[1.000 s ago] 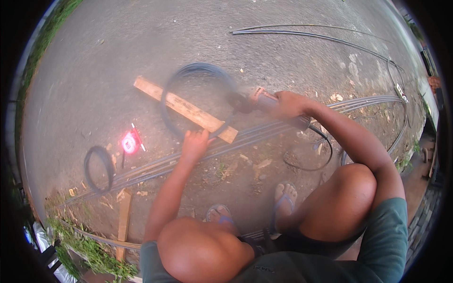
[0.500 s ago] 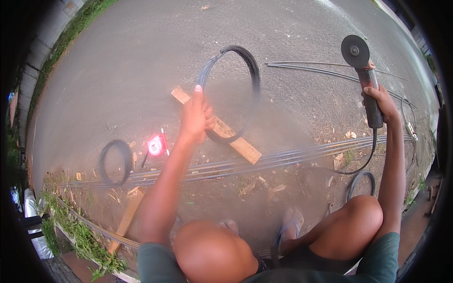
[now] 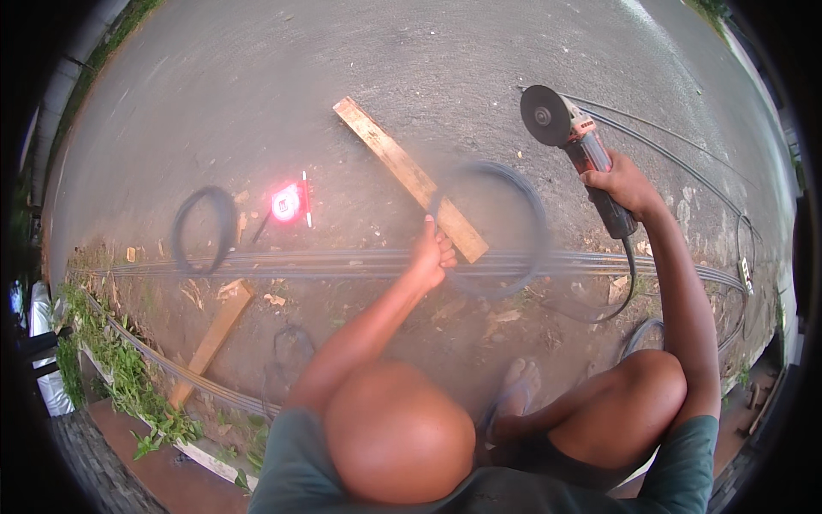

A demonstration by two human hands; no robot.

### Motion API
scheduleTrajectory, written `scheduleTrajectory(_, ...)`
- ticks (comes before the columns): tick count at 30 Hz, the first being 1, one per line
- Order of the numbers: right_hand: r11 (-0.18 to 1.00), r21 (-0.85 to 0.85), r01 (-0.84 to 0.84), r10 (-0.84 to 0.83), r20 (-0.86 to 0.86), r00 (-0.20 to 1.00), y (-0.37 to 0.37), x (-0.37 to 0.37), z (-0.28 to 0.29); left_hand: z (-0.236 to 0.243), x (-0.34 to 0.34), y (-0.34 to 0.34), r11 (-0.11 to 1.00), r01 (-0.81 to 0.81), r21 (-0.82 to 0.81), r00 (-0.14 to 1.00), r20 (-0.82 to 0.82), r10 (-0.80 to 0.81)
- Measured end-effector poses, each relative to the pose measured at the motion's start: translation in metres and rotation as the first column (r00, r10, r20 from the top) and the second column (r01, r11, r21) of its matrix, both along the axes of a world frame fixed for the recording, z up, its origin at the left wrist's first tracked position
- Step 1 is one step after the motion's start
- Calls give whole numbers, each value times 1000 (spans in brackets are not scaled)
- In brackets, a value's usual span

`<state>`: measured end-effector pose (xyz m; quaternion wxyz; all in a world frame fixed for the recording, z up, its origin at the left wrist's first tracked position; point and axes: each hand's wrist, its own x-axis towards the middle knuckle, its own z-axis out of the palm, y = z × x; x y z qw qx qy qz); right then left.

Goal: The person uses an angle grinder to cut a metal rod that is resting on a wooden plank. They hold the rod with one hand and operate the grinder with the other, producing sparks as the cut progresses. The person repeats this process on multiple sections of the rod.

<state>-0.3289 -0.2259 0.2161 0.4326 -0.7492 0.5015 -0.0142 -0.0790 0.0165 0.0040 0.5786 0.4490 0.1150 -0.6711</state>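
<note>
My left hand (image 3: 430, 253) grips a blurred coil of thin dark wire (image 3: 539, 218), which lies over or just above the right end of a wooden plank (image 3: 377, 137); whether the coil touches it I cannot tell. My right hand (image 3: 625, 184) holds an angle grinder (image 3: 589, 154) raised up and to the right of the coil, its black disc (image 3: 542, 116) facing up toward me and its cord hanging down. Whether the disc spins I cannot tell. Left of the plank, a glowing red and pink object (image 3: 287, 203) with a white strip lies on the ground.
Long metal rods (image 3: 582, 262) run crosswise under the coil. Another wire coil (image 3: 178, 231) is at left, a second plank (image 3: 214, 338) at lower left, weeds (image 3: 128, 394) along the edge. Thinner rods (image 3: 685, 163) and a white socket strip (image 3: 746, 276) are at right.
The grinder has left the coil, rising to the right, then shifting slightly back leftward. My left hand lifted the coil half a second ago and has since lowered it rightward. The view has shifted.
</note>
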Motion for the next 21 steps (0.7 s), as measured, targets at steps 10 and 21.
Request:
scheduleTrajectory(10, 946, -75, -317, 291, -239, 926, 32, 111, -60, -6, 6, -7, 1000, 28, 15, 1000, 9, -28)
scheduleTrajectory(21, 907, -154, -393, 327, -333, 885, 18, 121, -83, -12, 6, -6, 1000, 19, 1, 1000, 16, -19)
